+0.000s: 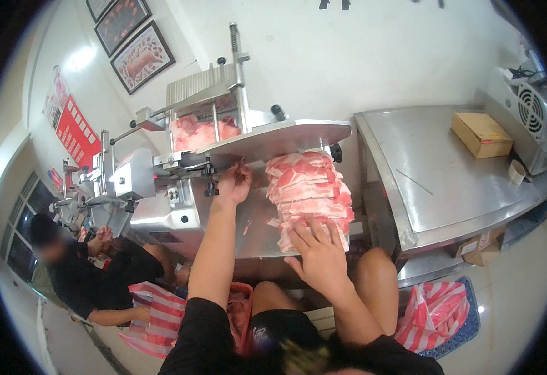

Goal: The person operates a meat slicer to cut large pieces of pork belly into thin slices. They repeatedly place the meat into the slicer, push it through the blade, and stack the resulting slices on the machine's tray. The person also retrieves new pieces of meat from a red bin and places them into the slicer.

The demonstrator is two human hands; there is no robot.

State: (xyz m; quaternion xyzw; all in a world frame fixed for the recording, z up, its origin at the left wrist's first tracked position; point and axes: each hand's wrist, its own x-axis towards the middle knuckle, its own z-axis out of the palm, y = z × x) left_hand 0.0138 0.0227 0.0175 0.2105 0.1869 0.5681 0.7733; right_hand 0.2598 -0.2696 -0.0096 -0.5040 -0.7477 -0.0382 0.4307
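A metal meat slicer (273, 140) stands before me with a chunk of raw meat (198, 133) in its carriage. My left hand (236, 183) reaches under the slicer's flat plate, beside a black knob (211, 189). Its fingers are curled and partly in shadow, so whether they hold anything is unclear. To the right, overlapping slices of pink, fatty raw meat (308, 192) lie in a long stack on the machine's metal base (254, 234). My right hand (318, 253) rests on the near end of that stack, palm down and fingers spread.
A steel table (409, 154) on the right bears a cardboard box (482, 133) and a tape roll (517, 172). Striped plastic bags (435, 314) and a red crate (243, 309) sit low beside my legs. At left a seated person (100, 276) works near more slicers (109, 187).
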